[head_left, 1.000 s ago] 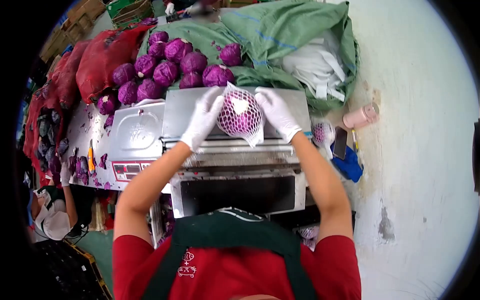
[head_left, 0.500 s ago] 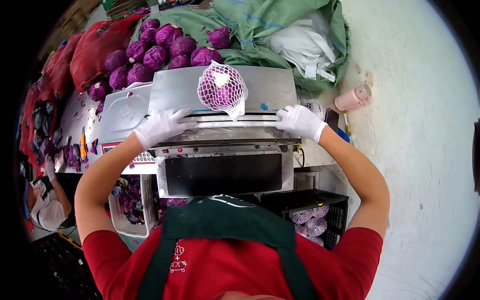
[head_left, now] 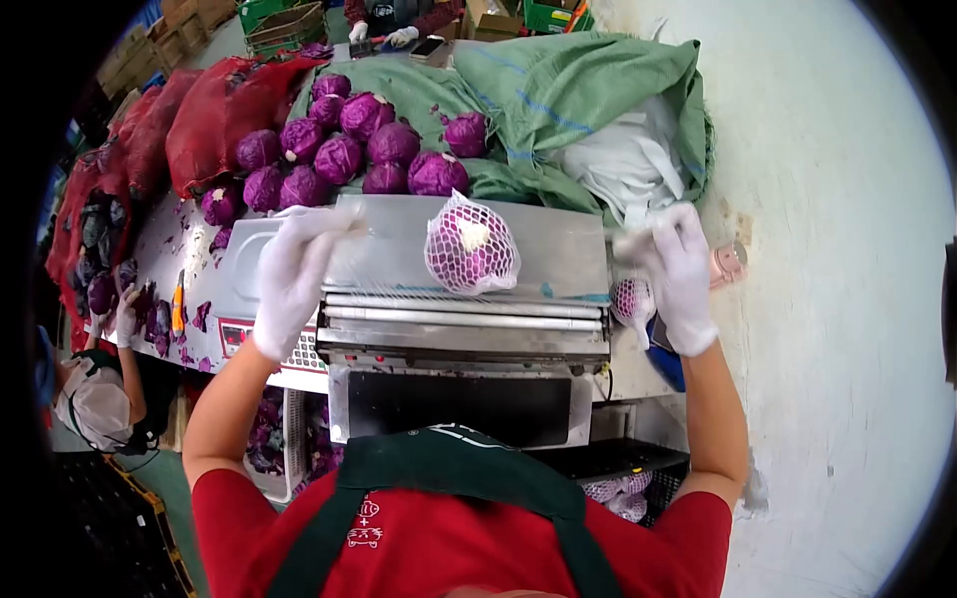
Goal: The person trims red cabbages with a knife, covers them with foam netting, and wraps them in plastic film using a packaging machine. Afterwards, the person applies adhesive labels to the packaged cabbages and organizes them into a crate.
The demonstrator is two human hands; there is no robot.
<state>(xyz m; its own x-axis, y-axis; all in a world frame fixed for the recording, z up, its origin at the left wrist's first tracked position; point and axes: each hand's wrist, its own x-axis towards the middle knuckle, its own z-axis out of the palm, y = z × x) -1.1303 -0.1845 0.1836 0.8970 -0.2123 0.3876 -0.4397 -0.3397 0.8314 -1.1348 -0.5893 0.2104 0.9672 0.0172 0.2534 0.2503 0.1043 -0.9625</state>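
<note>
A purple cabbage in white netting rests on the metal plate of a machine, behind its rollers, touched by neither hand. My gloved left hand is raised at the plate's left end, above the scale, fingers pinched together and tips blurred. At the right end my gloved right hand is up too, its fingers curled together and partly smeared. What either hand holds is too faint to make out. Beside the right hand lies another netted cabbage, partly hidden.
Bare cabbages lie on a green sack behind the plate. Red net sacks, an orange knife and a co-worker are at left. A pink bottle is at right. Another person's hands show at the far side.
My hands first let go of the netted cabbage, leaving it on the plate, and spread to the roller ends. Since then both have risen and moved away from the rollers, with fingers drawn together.
</note>
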